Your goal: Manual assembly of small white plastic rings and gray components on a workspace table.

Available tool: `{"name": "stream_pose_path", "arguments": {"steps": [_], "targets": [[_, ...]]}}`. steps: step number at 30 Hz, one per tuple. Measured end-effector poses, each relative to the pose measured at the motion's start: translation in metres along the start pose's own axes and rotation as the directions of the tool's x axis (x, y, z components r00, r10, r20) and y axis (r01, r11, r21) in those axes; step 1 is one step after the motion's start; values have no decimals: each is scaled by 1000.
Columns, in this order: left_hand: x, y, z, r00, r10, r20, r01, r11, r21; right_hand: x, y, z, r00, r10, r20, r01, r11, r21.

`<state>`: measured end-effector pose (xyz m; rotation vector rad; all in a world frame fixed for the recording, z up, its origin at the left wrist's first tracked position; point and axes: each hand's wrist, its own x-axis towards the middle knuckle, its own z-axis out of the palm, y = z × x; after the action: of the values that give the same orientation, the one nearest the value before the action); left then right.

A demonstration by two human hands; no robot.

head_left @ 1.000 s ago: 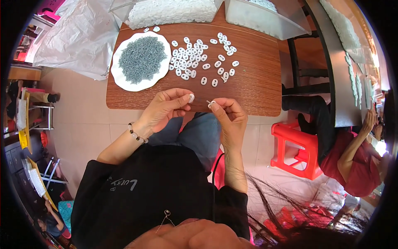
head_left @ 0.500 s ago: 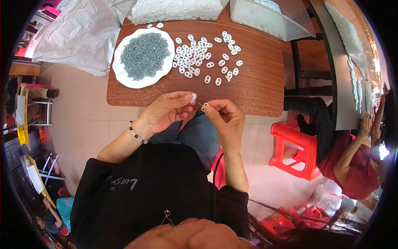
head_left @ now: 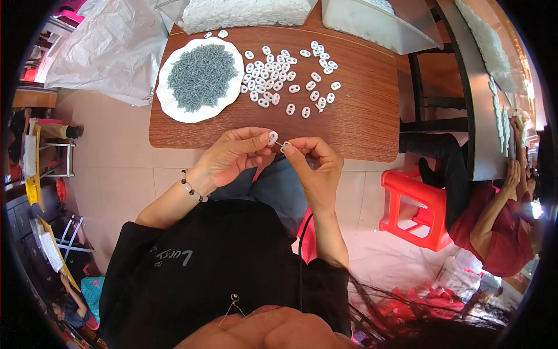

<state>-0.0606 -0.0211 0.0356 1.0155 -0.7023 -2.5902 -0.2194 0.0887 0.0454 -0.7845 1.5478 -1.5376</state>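
Note:
Just off the near edge of the table, my left hand (head_left: pixel 237 152) pinches a white oval two-hole piece (head_left: pixel 272 138) between thumb and fingertips. My right hand (head_left: pixel 317 167) is closed on another small white piece (head_left: pixel 285 146), partly covered by the thumb. A thin, short pin (head_left: pixel 279 143) shows in the narrow gap between the two pieces; which of them it sits in I cannot tell. Beyond my hands, many loose white two-hole pieces (head_left: pixel 264 74) lie on the brown table (head_left: pixel 360 116). To their left, a scalloped white plate (head_left: pixel 168 104) holds a heap of small grey screw-like pins (head_left: pixel 203 75).
Two clear bins, one on the left (head_left: pixel 244 14) and one on the right (head_left: pixel 378 26), stand at the table's far side. A white plastic sheet (head_left: pixel 110 52) hangs at far left. Right of me are a red stool (head_left: pixel 414 209) and a person in a dark red top (head_left: pixel 494 232) at another table.
The piece in my left hand has turned to show more of its holed face. My hands have come very slightly closer together.

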Motion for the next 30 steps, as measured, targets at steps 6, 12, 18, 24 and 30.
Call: {"name": "stream_pose_path", "arguments": {"steps": [6,12,18,24,30], "targets": [[1,-3,-1,1000,23,9,-23,1000,11,0,0,1,1000,-4,-14,4,1000,-23],[2,-4,-1,999,41,9,-41,999,30,-1,-3,1,1000,3,-30,-5,999,-54],[1,-3,-1,998,65,-24,-63,996,61,0,-5,2,999,19,-26,-21,995,-100],[1,-2,1,999,47,-28,-45,998,47,-1,-5,2,999,4,-41,-7,997,-80],[1,-3,0,999,43,-14,-42,998,43,0,0,1,1000,-21,-20,19,996,-92]]}}
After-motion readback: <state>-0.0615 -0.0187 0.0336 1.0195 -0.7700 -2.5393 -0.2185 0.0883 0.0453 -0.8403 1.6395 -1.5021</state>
